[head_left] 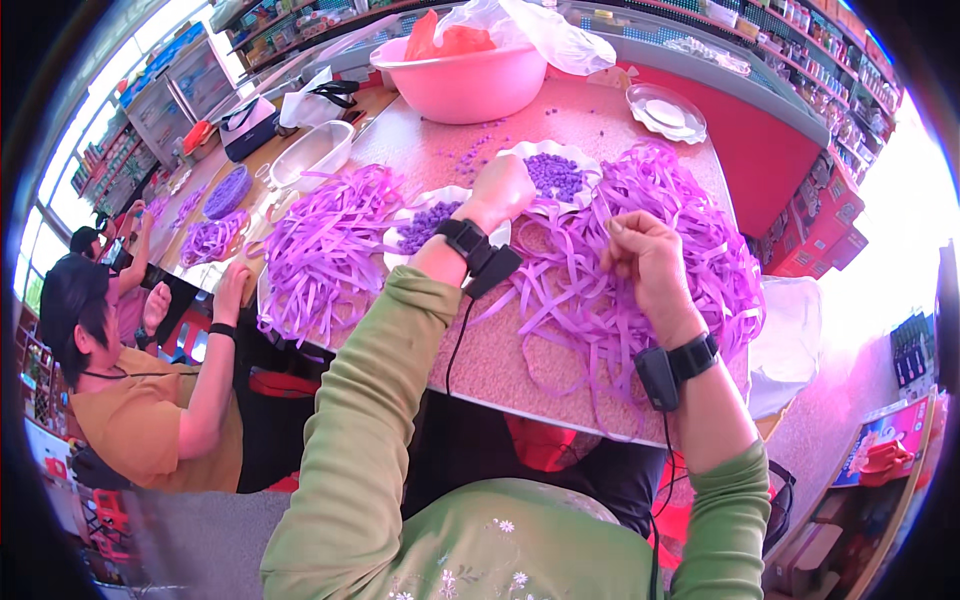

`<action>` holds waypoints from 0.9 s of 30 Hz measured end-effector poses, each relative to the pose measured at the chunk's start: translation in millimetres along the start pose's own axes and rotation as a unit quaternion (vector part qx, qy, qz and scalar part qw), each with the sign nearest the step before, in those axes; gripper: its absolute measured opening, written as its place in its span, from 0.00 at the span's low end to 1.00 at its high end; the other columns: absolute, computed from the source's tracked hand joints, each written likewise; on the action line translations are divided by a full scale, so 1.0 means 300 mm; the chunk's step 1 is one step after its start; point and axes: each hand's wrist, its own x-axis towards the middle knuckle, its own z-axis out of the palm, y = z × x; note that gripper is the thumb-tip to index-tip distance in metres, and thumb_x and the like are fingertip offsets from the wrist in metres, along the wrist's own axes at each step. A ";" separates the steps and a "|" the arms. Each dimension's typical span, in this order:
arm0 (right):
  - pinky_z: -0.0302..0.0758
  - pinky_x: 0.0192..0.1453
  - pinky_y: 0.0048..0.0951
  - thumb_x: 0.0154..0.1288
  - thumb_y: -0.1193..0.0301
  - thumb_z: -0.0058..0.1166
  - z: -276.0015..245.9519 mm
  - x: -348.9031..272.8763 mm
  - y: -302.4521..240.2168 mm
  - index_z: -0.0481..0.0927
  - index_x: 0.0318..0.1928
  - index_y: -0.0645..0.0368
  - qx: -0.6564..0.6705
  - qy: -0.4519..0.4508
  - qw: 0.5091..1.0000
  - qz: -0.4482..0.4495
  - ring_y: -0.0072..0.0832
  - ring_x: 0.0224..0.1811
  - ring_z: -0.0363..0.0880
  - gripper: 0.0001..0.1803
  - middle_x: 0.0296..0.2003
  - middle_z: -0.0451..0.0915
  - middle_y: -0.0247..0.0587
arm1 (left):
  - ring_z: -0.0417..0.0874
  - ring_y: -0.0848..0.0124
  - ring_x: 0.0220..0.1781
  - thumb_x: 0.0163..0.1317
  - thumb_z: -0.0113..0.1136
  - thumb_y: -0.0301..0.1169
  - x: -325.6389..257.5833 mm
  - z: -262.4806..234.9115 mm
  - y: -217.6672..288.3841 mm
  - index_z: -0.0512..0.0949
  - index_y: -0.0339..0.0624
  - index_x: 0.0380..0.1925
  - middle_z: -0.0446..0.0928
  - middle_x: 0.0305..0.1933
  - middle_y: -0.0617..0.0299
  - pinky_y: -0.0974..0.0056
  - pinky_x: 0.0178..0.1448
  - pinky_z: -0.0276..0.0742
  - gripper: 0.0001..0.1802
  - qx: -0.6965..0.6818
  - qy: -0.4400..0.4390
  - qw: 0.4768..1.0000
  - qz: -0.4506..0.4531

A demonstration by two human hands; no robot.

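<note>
My left hand (503, 188) is closed and hovers between two white scalloped plates, its fingertips turned away. Small purple beads (556, 176) fill the far plate (590, 158); more purple beads (420, 226) lie in the nearer plate (398, 262), partly covered by my wrist. My right hand (648, 258) is over a large heap of purple ribbons (705, 240), thumb and fingers bent together in a pinch. Whatever sits in either pinch is too small or hidden to make out. Loose ribbon strands hang over the table's front edge below my right hand.
Another ribbon heap (325, 240) lies left of the plates. At the back stand a pink basin (460, 88) with plastic bags and a clear dish (668, 112). A person in an orange shirt (150, 420) works at my left. Loose beads dot the table (440, 145).
</note>
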 end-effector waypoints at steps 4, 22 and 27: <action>0.64 0.23 0.19 0.67 0.72 0.55 -0.063 0.020 0.011 0.78 0.34 0.60 -0.006 0.003 0.999 0.051 0.23 0.21 0.77 0.05 0.21 0.74 0.31 | 0.83 0.56 0.25 0.44 0.67 0.33 -0.071 -0.062 0.146 0.83 0.34 0.20 0.78 0.21 0.44 0.56 0.34 0.76 0.11 -0.055 -0.057 0.996 0.041; 0.61 0.19 0.19 0.64 0.73 0.58 -0.056 0.030 0.018 0.79 0.33 0.60 0.023 0.005 0.998 0.050 0.22 0.17 0.76 0.04 0.19 0.75 0.31 | 0.84 0.52 0.32 0.42 0.62 0.29 0.085 0.074 0.150 0.85 0.42 0.22 0.81 0.26 0.48 0.53 0.40 0.79 0.06 -0.004 -0.117 0.992 0.054; 0.61 0.18 0.20 0.64 0.74 0.58 -0.070 0.033 0.017 0.79 0.32 0.60 0.028 0.014 0.999 0.038 0.23 0.17 0.76 0.04 0.18 0.75 0.31 | 0.84 0.50 0.33 0.43 0.63 0.30 0.083 0.103 0.155 0.85 0.41 0.21 0.81 0.27 0.47 0.52 0.41 0.79 0.06 0.013 -0.089 0.995 0.046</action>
